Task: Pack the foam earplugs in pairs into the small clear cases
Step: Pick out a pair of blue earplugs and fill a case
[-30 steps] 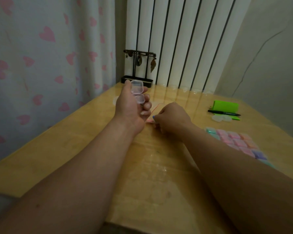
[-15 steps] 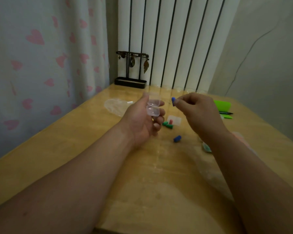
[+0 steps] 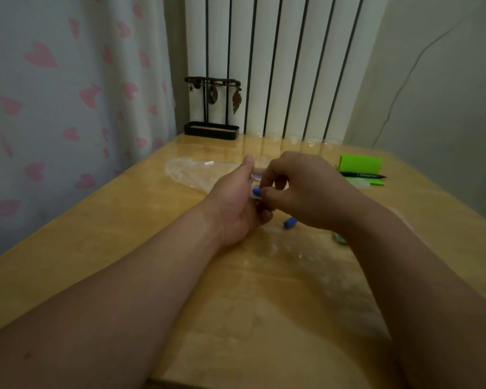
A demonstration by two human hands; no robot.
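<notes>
Earplug (image 3: pixel 255 191) pinched by right hand (image 3: pixel 300 189) over case (image 3: pixel 256 175) gripped in left hand (image 3: pixel 236 206).

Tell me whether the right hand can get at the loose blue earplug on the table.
Probably yes: the earplug lies close by the right hand, with nothing between. But that hand is busy pinching another blue plug at the case that the left hand holds.

My view: dim, flat indoor light, colours muted; pale glare streaks the table (image 3: pixel 101 248) along its far edge; wide-angle bowing toward the margins.
</notes>
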